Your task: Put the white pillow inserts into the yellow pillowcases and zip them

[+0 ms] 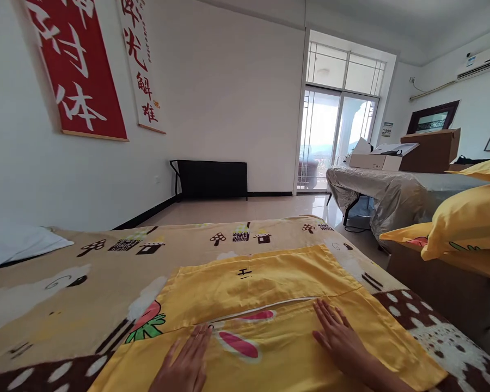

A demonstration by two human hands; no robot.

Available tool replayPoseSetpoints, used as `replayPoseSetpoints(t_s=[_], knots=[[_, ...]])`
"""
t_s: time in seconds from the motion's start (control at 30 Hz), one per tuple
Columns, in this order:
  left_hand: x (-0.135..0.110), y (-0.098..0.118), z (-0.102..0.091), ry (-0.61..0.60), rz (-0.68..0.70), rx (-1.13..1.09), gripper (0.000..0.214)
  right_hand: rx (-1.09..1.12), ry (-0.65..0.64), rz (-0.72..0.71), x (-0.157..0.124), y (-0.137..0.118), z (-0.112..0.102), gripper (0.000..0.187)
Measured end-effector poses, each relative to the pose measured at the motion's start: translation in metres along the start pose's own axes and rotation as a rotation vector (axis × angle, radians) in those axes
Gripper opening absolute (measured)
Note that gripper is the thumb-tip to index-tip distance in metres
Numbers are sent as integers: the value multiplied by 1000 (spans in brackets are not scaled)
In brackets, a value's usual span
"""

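Observation:
A yellow pillowcase (261, 283) with a pink and green cartoon print lies flat on a beige patterned bedspread (85, 283). My left hand (185, 362) rests palm down on its near part, fingers stretched out and together. My right hand (341, 340) also lies flat on the yellow cloth, to the right, fingers spread slightly. Neither hand holds anything. A white seam line runs across the cloth just beyond my fingertips.
A white pillow (16, 242) sits at the bed's left edge by the wall. Yellow pillows (465, 218) are stacked at the right. Beyond stands a covered table (392, 190) with cardboard boxes (430, 149), a black bench (212, 178) and glass balcony doors (335, 139).

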State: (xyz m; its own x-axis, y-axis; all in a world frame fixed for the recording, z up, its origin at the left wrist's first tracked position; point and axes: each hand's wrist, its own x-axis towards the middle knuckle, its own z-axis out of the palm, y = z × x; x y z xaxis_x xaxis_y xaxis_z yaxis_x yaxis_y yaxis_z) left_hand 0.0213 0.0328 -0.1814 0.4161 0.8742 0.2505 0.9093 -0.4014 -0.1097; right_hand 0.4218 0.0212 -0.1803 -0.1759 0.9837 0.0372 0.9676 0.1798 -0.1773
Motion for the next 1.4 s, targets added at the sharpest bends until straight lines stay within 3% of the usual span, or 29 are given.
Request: replayPoseSetpoints(t_s=[0.07,0.13,0.2,0.27,0.43,0.67,0.8,1.13,1.4], knots=[[25,48,-3,-85,69,-60,52,89,-24,-192,14,-58,6,63],[39,81,6,-147,93,-91,55,174,-38,-302,23,-102,19,58],[41,96,19,-127,111,-88,53,218,-27,-322,27,-127,34,55],[37,97,32,-58,144,-53,50,239,-13,-322,27,-135,45,55],[25,86,43,12,176,27,49,272,-39,-328,22,-127,45,57],[28,88,42,-94,135,-27,51,304,-74,-327,17,-125,36,60],[30,89,34,-167,102,-75,53,323,-92,-314,12,-112,29,64],[27,90,22,-243,15,-168,52,216,-122,-87,-2,-44,7,62],[25,88,29,-163,12,-169,51,126,-72,101,-16,17,8,64]])
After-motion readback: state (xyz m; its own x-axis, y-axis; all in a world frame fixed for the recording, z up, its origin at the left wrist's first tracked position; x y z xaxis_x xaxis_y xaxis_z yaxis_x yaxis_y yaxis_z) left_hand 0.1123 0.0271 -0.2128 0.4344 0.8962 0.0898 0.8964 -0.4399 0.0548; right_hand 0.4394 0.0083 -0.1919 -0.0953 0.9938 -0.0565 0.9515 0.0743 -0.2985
